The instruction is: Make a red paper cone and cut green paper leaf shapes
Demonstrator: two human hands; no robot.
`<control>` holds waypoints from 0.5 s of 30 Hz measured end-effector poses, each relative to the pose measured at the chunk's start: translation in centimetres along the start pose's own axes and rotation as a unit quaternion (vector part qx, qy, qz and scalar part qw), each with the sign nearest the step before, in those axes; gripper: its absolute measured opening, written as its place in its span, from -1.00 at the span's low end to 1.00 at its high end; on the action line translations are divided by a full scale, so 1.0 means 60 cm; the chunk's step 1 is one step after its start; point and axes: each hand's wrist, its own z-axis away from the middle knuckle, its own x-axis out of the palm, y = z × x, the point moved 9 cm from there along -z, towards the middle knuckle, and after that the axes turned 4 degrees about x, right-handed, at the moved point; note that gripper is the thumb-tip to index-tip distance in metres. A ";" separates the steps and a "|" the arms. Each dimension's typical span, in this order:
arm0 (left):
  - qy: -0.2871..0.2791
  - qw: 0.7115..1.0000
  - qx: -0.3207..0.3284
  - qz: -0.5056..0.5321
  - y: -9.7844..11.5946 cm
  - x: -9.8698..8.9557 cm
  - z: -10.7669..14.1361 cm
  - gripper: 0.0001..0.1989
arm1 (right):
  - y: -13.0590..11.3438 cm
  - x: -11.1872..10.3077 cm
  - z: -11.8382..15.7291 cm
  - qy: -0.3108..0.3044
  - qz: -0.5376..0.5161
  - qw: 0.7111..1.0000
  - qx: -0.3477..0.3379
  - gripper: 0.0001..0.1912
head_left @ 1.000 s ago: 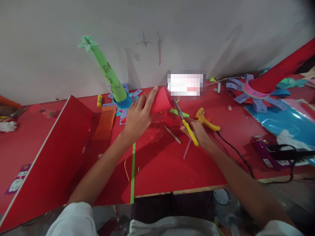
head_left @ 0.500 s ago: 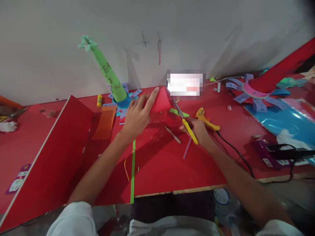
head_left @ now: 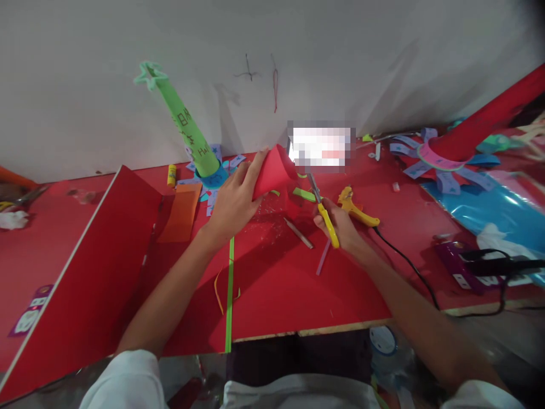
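Note:
My left hand [head_left: 237, 196] grips a curved sheet of red paper [head_left: 275, 168] by its left side, above the red board. In my right hand [head_left: 339, 226] is a pair of scissors with yellow handles [head_left: 328, 226]; the metal blades point up and away, just right of the paper and apart from it. A pencil [head_left: 299, 233] lies on the board between my hands. Beside my right hand lies a yellow glue gun [head_left: 358, 210] with a black cord. A short green paper strip [head_left: 304, 195] rests behind the scissors.
A green paper cone with a star top [head_left: 187, 128] stands at the back left, near a glue stick [head_left: 171, 175] and orange paper [head_left: 181, 213]. An upright red panel [head_left: 91, 284] rises at left. A pixelated bright screen [head_left: 319, 146] leans behind. At right stands a red cone [head_left: 481, 125].
The red paper has tilted and curled more, and my left index finger has bent down onto it. The scissors have turned slightly more upright, their tips shifting a little right.

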 end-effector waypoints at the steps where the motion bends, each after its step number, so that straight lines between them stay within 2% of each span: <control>1: 0.000 1.000 -0.001 0.014 -0.001 -0.001 -0.001 -0.20 | 0.000 0.001 0.000 -0.003 -0.007 1.000 0.000 -0.54; 8: -0.055 0.995 0.003 0.086 -0.002 0.007 -0.004 -0.12 | -0.014 -0.019 -0.003 0.037 0.025 0.999 0.013 -0.41; 15: -0.090 0.991 0.011 0.101 0.003 0.009 -0.003 -0.13 | -0.022 -0.027 -0.001 0.062 0.036 0.997 0.010 -0.35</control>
